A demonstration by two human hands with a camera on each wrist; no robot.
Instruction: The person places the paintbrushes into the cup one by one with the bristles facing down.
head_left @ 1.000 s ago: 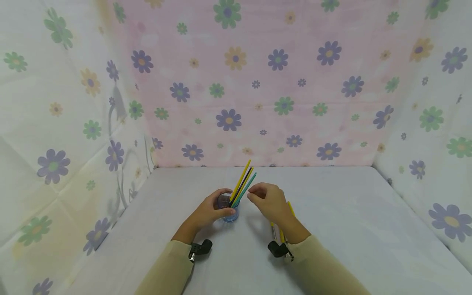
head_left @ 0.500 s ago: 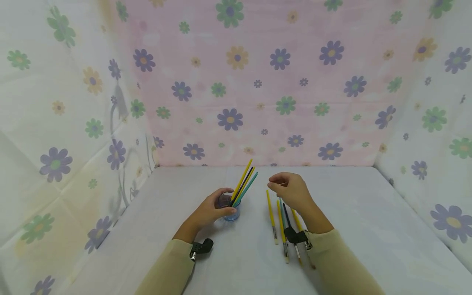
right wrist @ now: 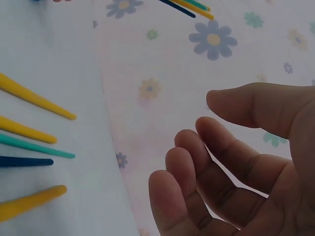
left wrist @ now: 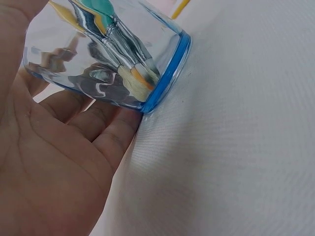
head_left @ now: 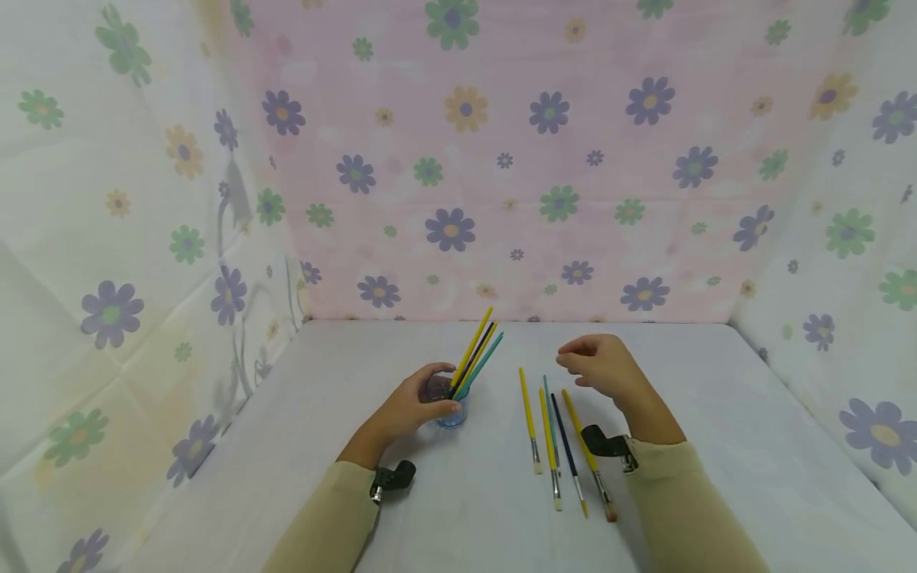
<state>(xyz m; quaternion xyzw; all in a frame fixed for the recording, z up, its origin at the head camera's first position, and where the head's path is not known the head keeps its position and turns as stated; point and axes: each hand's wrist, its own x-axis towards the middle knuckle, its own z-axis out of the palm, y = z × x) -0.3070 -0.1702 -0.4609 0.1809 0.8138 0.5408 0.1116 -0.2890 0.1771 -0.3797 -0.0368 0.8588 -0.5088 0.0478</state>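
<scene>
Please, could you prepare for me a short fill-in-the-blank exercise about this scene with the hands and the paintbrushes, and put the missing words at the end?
1. The left hand holds a clear jar whose bottom edge is coloured ____.
2. The brushes in the jar stand with their bristles pointing ____.
3. Altogether, ____ loose brushes lie on the table.
4. The right hand is holding ____.

Missing words: blue; down; five; nothing.

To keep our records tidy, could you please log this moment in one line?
left hand: gripping clear jar | inside: paintbrushes, bristles down | right hand: holding nothing | table: five loose paintbrushes
</scene>
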